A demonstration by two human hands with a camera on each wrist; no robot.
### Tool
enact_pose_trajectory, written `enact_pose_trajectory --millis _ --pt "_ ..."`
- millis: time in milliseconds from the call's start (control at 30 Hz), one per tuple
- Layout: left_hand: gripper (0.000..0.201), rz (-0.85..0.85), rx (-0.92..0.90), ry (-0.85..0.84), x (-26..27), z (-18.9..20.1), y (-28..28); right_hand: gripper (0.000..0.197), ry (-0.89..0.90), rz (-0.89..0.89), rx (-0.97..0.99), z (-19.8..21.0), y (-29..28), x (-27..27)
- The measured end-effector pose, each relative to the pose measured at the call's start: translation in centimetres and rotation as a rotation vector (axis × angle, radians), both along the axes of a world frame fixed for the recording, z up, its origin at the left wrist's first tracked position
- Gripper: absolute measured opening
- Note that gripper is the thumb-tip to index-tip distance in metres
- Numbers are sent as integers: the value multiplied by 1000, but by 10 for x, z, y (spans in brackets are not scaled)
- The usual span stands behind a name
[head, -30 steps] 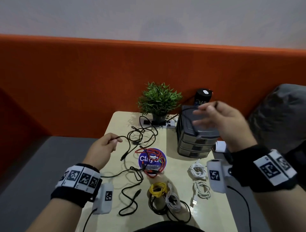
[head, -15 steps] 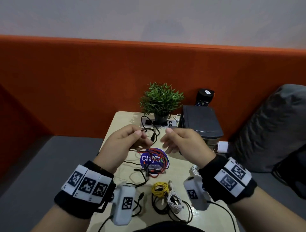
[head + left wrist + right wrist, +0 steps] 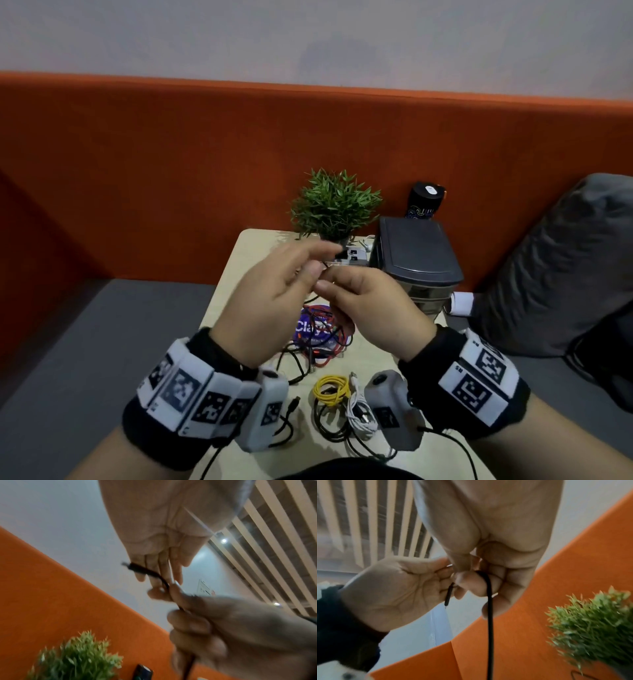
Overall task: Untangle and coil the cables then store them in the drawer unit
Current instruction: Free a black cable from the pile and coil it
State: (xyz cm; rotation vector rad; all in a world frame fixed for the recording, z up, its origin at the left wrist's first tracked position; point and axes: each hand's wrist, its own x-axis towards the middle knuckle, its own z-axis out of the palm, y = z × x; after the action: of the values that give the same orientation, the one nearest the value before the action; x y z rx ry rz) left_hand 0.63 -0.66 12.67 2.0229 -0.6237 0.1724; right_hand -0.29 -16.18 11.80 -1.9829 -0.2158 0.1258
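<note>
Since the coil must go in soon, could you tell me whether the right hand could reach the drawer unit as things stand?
Probably yes: the drawer unit stands just beyond the right hand with nothing between, though that hand grips the black cable.

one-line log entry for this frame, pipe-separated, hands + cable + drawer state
phase: untangling | left hand: holds black cable plug end | right hand: grips black cable | drawer unit: shut | other cables on table: unstored

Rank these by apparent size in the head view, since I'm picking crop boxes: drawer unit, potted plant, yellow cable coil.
1. drawer unit
2. potted plant, slightly smaller
3. yellow cable coil, clearly smallest, though nearest the camera
</note>
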Motion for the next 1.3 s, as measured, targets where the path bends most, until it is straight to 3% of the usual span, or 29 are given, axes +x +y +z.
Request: enact_pose_trajectory --millis 133,200,300,367,467,567,700,800,933,1033,1100,1200,1300 --pt "35 -18 31 86 -9 -17 -18 43 -86 29 -193 10 -3 -3" --pt "34 3 29 98 -10 -19 -21 34 -67 63 -196 14 -6 -4" --pt "35 55 94 18 -6 -15 -17 5 14 88 -109 18 -19 -4" --pt "37 40 75 52 -4 -13 -11 8 24 125 9 21 -32 -4" --pt "39 5 -23 133 -2 -13 -4 17 -113 173 170 28 -50 -2" --pt "31 -77 -135 207 -2 -11 -1 25 -211 92 346 32 -65 4" --pt "28 -349 -281 384 -5 -1 -5 12 -325 -123 461 33 -58 11" --pt "31 -446 -451 417 -5 4 -10 9 -303 -244 505 24 -42 16" --pt "28 -476 -712 432 -2 9 -15 21 -133 -184 390 2 -19 18" --pt "23 -375 -780 414 4 9 -12 30 -23 -126 285 -11 -7 12" --pt "22 -274 -794 394 8 7 -10 21 -57 -80 116 -15 -3 7" --pt "32 -131 -729 316 13 1 -8 29 -68 32 -131 -15 -3 1" --pt "37 6 -418 117 19 -8 -5 27 -163 171 -367 -9 -4 -5"
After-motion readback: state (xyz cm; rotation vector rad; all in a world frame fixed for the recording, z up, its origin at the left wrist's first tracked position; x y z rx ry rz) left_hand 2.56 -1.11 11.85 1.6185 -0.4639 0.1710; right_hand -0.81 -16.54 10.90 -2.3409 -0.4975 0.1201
